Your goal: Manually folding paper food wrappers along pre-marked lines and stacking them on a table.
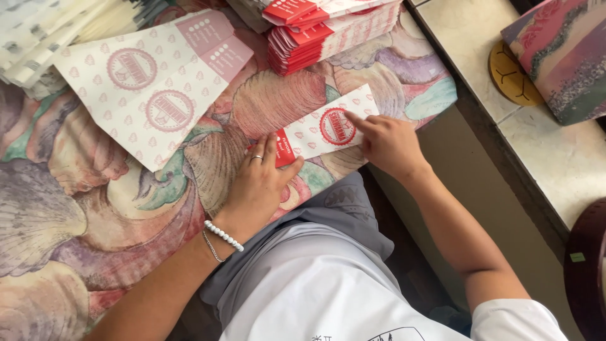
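Paper bag [319, 131] (one, folded) lies pinned flat under both hands' fingers, left hand [260, 180] and right hand [386, 143], nothing gripped.

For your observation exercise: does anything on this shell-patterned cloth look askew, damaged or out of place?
Nothing looks damaged or spilled. The folded paper bag lies diagonally, pinned flat by the left hand and right hand. Unfolded sheets fan loosely, while the finished stack leans slightly.

Matt printed paper sleeve [325, 129] lies on a smooth shell-patterned cloth [95, 208], beside a polished stone ledge [555, 151].

Red folded stack [328, 31] (far edge), wooden coaster [510, 77].
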